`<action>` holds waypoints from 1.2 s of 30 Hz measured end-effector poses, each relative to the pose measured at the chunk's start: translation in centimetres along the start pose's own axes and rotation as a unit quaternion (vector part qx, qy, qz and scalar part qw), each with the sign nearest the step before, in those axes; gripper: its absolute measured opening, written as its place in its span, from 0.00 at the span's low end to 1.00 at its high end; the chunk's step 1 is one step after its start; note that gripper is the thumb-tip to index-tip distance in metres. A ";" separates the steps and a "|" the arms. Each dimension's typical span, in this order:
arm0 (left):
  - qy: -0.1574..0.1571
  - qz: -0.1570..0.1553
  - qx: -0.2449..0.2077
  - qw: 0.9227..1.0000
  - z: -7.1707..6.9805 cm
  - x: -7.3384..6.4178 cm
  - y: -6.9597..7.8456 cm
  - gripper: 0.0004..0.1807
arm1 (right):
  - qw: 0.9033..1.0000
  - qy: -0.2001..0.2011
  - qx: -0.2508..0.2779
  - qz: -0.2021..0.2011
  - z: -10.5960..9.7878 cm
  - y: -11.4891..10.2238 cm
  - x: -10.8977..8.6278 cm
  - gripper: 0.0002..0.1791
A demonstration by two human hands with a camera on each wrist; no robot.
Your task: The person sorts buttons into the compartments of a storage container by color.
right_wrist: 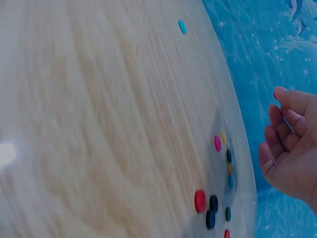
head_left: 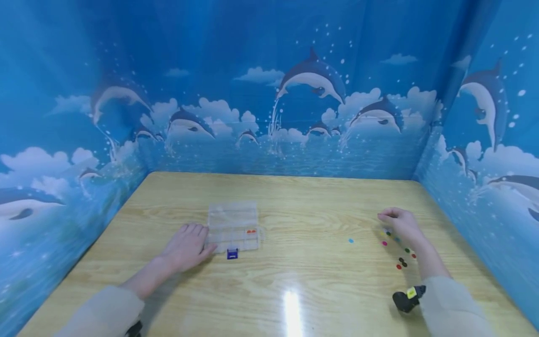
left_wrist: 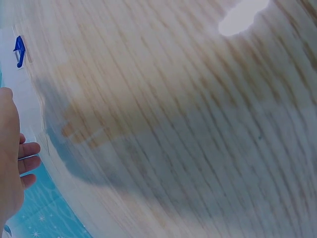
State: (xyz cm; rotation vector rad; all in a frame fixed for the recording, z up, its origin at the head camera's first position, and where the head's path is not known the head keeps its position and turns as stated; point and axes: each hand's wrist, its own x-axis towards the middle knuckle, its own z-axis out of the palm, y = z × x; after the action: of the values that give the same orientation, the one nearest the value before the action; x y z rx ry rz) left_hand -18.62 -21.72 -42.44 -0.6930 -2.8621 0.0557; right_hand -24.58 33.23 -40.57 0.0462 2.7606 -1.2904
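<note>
A clear plastic compartment box (head_left: 233, 238) lies on the table with its lid folded back and a blue latch (head_left: 232, 253) at the front. Two orange-red discs (head_left: 251, 231) sit in one of its right compartments. Against the box's left side rests my left hand (head_left: 187, 245), fingers extended and thumb along the front corner. Over at the right, my right hand (head_left: 402, 225) pinches a small red disc (right_wrist: 275, 94) between thumb and forefinger, raised above the table. Small coloured discs lie beneath and in front of it, among them a pink one (head_left: 384, 243) and a red one (right_wrist: 200, 201).
A lone light-blue disc (head_left: 351, 240) lies between the box and the scattered discs. Dark discs (head_left: 402, 262) are nearest my right forearm. Dolphin-printed blue curtains (head_left: 269, 154) close off the wooden table (head_left: 303, 206) at the back and both sides.
</note>
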 end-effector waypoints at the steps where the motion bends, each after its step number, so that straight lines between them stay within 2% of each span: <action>1: 0.001 0.001 0.000 1.000 0.0 0.0 0.0 0.28 | 1.000 0.001 0.002 -0.003 0.2 -0.2 0.1 0.27; 10: 0.006 0.004 0.004 1.000 0.1 0.1 -0.1 0.27 | 0.998 0.011 0.054 0.008 2.5 -2.3 1.5 0.23; 18: -0.001 0.003 0.006 1.000 0.2 0.1 -0.1 0.28 | 0.997 -0.005 0.076 -0.001 4.9 -3.7 2.6 0.21; 29: 0.004 0.002 0.004 1.000 -0.1 0.1 0.1 0.26 | 0.992 -0.031 0.119 -0.018 7.6 -5.8 3.2 0.20; 36: 0.000 0.001 0.002 1.000 0.0 0.1 0.0 0.26 | 0.992 -0.021 0.124 -0.033 9.7 -7.1 3.9 0.15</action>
State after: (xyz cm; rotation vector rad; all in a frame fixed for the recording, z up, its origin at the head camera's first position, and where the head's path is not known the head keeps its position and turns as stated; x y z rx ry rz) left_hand -18.64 -21.67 -42.39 -0.6963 -2.8604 0.0620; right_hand -28.22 21.18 -41.68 -0.0538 2.5724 -1.6237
